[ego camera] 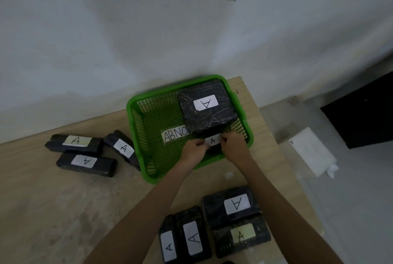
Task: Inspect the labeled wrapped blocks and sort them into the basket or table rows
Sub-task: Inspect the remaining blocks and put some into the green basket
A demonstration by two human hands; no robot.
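I can read only "ABNO" on the basket label (pixel 175 136); the big wrapped block (pixel 207 112) covers the rest. The left hand (pixel 194 150) and right hand (pixel 234 143) hide the small block (pixel 212 140) apart from its "A" sticker. The nearest block (pixel 169 246) runs off the bottom edge.

A white strip (pixel 175 135) in the green basket (pixel 136 102) reads "ABNO", its end hidden by the large wrapped block (pixel 207 119), whose label shows an upside-down "A". The small block (pixel 212 140) pinched by the left hand (pixel 194 148) and right hand (pixel 232 142) seems also marked "A", though the letter is tiny. The three left blocks (pixel 85 160) and four near blocks (pixel 236 204) each carry a handwritten "A".
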